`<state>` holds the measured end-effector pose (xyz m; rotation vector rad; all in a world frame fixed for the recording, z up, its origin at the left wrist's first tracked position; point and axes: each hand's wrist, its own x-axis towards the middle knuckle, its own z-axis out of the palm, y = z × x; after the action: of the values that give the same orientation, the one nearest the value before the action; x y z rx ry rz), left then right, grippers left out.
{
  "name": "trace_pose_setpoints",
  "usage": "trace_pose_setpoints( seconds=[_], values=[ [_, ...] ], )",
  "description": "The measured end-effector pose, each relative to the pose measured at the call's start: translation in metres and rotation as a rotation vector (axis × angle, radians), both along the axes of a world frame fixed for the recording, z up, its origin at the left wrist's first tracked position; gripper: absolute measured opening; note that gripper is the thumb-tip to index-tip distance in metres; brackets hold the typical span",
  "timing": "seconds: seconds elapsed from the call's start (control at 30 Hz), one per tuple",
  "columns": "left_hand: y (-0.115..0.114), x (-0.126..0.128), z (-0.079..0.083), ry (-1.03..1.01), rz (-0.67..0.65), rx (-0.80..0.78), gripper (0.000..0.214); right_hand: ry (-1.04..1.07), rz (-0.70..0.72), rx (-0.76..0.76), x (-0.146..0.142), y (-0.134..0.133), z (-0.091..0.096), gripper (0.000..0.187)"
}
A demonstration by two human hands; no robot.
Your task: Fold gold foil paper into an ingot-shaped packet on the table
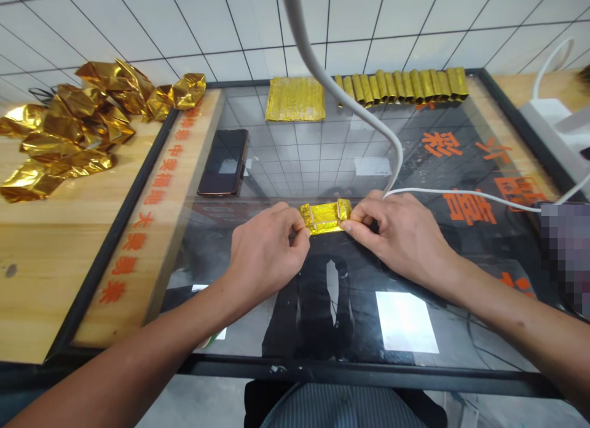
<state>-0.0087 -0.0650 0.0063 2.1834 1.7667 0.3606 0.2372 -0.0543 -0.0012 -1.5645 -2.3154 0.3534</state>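
A small sheet of gold foil paper (325, 216) lies on the glass tabletop (286, 170), its left and right ends folded up. My left hand (271, 243) pinches its left end between thumb and fingers. At the right end, my right hand (401, 228) grips the folded edge with thumb and forefinger. Farther back sits a flat stack of gold foil sheets (295, 99). To the right of that stack stands a row of several rolled gold foil tubes (405, 87).
Crumpled shiny gold foil (78, 123) lies on the wood at the left. A phone (224, 162) rests on the glass. A white cable (343, 96) hangs down past my right hand. A white power strip (555, 130) and a partly blurred device (565, 249) are at the right.
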Motion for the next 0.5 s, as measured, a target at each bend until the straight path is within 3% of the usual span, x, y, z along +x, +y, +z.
trace_pose_setpoints(
  seconds=[0.33, 0.5],
  values=[
    [-0.0008, -0.0004, -0.0036, -0.038, 0.046, 0.018, 0.001, -0.026, -0.041, 0.034, -0.0041, -0.0011, 0.0004, 0.019],
    [-0.0024, -0.0028, -0.005, -0.075, 0.002, 0.037, 0.005, -0.035, -0.049, 0.008, -0.0037, -0.0004, 0.0002, 0.019]
  ],
)
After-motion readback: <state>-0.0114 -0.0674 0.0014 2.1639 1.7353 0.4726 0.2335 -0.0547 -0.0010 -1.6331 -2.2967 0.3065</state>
